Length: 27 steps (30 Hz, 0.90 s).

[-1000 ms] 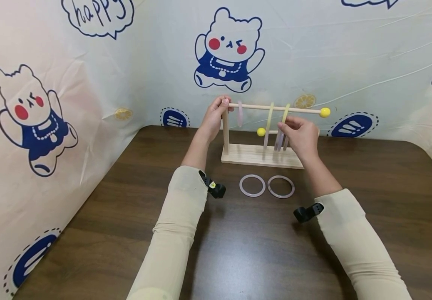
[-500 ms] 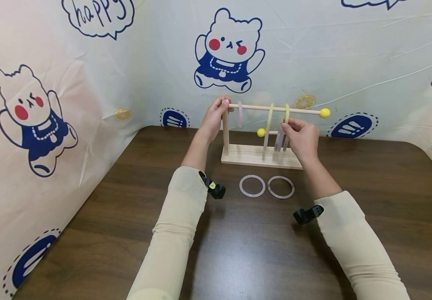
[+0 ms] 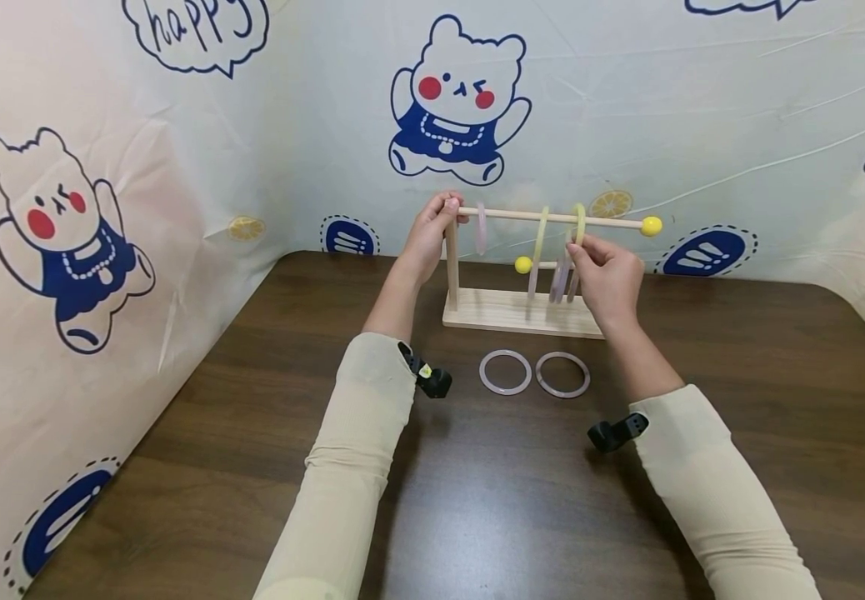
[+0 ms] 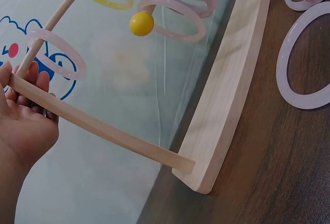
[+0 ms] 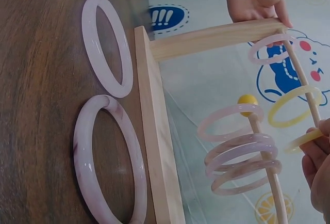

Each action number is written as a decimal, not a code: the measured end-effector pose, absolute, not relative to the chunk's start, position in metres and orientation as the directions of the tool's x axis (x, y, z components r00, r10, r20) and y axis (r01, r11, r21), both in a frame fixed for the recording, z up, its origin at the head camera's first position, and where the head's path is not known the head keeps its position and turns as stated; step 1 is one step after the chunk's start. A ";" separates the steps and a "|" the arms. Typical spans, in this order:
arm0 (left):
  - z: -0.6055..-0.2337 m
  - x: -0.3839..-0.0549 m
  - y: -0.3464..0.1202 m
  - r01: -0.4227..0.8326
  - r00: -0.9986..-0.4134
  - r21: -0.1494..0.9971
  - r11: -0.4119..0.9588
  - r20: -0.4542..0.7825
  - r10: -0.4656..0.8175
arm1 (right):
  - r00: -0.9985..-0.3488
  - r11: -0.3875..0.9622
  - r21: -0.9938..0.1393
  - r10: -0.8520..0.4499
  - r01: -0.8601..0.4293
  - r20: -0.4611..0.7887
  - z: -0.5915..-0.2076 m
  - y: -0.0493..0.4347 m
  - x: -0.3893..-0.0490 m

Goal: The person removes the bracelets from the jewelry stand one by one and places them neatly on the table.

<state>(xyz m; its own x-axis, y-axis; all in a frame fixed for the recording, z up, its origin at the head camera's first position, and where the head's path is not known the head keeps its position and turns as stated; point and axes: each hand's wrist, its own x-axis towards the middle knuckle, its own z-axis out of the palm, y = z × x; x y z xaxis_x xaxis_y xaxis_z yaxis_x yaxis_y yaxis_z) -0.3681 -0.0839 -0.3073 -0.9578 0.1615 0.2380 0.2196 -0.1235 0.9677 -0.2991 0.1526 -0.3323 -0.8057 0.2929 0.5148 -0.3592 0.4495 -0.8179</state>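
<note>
A wooden bangle stand has an upper rod and a shorter lower rod, each ending in a yellow ball. My left hand holds the top of its left post. With thumb and fingers my right hand pinches a yellow bangle that hangs around the upper rod. Left of it on the same rod hang another yellow bangle and, near the post, a pale pink bangle. Several pink and purplish bangles circle the lower rod. The right hand hides the stand's right end in the head view.
Two pale purple bangles, a left one and a right one, lie flat and side by side on the brown wooden table in front of the stand. A printed cloth rises behind and to the left.
My right hand has moved slightly right, and the pinched yellow bangle has shifted right along the upper rod with it. The left hand stays on the post.
</note>
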 end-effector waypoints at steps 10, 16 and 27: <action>-0.307 -0.368 -0.084 0.217 -0.959 0.969 -0.117 0.234 0.162 | -0.769 0.439 -0.799 0.306 -0.410 0.562 -0.334 0.154 -0.298; -0.306 -0.368 -0.084 0.218 -0.959 0.969 -0.117 0.234 0.157 | -0.747 0.440 -0.784 0.307 -0.438 0.590 -0.334 0.154 -0.296; -0.306 -0.368 -0.084 0.214 -0.960 0.970 -0.113 0.230 0.160 | -0.710 0.436 -0.775 0.346 -0.458 0.614 -0.339 0.156 -0.295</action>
